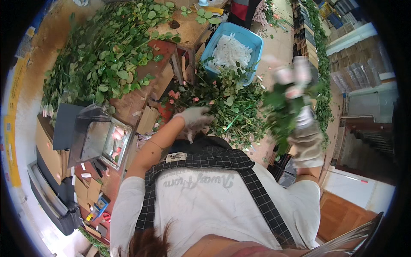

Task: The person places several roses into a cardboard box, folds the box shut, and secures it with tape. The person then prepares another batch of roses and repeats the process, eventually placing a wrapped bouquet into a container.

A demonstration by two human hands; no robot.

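Observation:
My left hand (194, 117), in a pale glove, reaches palm-down with fingers apart over the near-left side of a heap of rose stems and leaves (231, 106). Nothing shows in its grasp, though motion blurs the fingers. Out to the right, my gloved right hand (303, 117) grips a small bunch of pink roses (287, 83). White sleeves seem to cover their blooms, and green leaves hang down beside my wrist; the bunch is strongly blurred. Small pink rose heads (173, 94) show at the left of the heap.
Beyond the heap stands a blue plastic tub (258, 48) of white tube-like pieces (231, 49). A workbench (131, 104) at left carries piled rose foliage (106, 57) and a clear-windowed box (117, 143). Stacked cartons (305, 35) line the right. Another person's dark-clad legs (244, 14) appear behind the tub.

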